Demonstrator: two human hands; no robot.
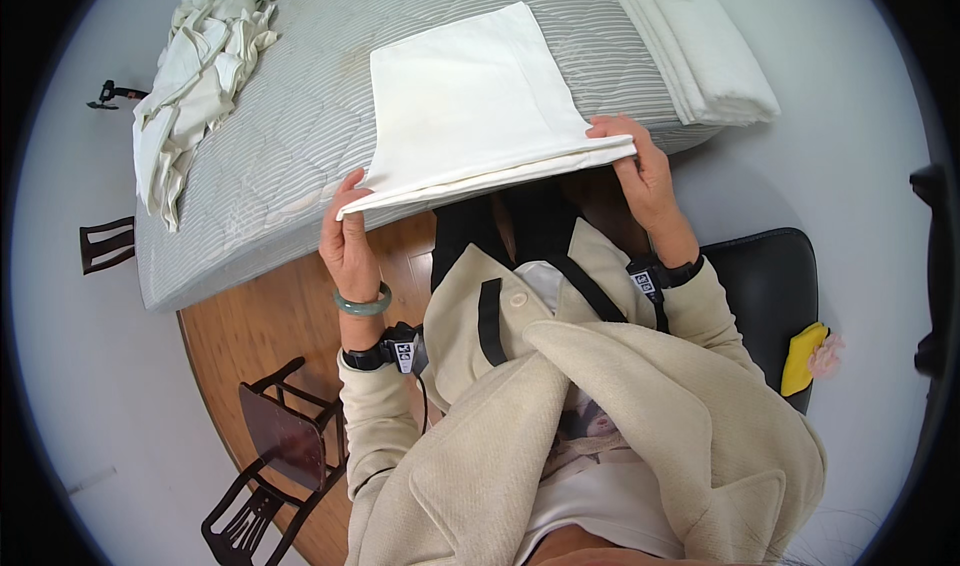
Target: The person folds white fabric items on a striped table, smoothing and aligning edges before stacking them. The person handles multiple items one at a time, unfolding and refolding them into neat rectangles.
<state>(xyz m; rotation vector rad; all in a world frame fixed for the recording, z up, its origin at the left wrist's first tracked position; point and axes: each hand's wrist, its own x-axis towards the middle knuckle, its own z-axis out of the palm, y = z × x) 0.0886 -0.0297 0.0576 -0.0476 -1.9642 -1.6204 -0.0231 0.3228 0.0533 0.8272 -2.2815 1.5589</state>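
White folded cloth [455, 101], near corners in left hand [347, 248], right hand [650, 181].

cloth [460, 101] on mattress [300, 96], linen pile [690, 41] to its right.

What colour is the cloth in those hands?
The cloth is plain white, as the head view shows.

Two labels, nothing legible

Can't read a single word here. There's a small white label [404, 356] with dark blocky marks on the gear at the black left wrist strap [365, 358], and a similar pale-and-dark label [643, 284] by the right wrist strap [683, 272] (that one sits at a slant). Both are too tiny to make out.
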